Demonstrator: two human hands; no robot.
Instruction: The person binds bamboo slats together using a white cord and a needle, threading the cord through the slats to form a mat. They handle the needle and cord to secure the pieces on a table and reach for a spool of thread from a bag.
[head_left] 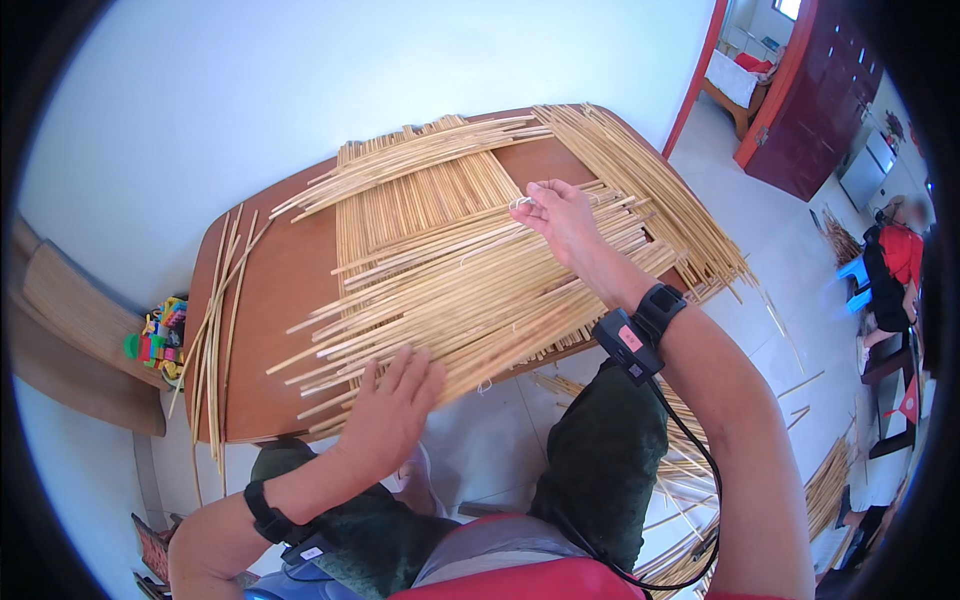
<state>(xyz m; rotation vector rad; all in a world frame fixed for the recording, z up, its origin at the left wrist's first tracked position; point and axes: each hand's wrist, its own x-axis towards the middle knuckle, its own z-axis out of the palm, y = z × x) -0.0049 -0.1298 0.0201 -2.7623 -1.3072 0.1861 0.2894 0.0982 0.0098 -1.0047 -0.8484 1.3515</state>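
A layer of pale straw-coloured sticks (440,310) lies side by side across the near half of the brown table. My left hand (398,398) rests on their near edge, fingers stretched out flat over the stalks. Above the far edge of this layer, my right hand (562,215) pinches a white string (521,202) between thumb and fingers. Behind it lies a mat of tightly set sticks (430,205), partly covered by a loose bundle (400,165). Bits of white thread show among the near stalks.
More long sticks (640,180) lie along the table's right side, and a few crossed ones (215,320) hang over its left edge. Bundles (690,440) lie on the floor at right. Colourful toy blocks (165,335) sit at left. A person in red (898,255) sits far right.
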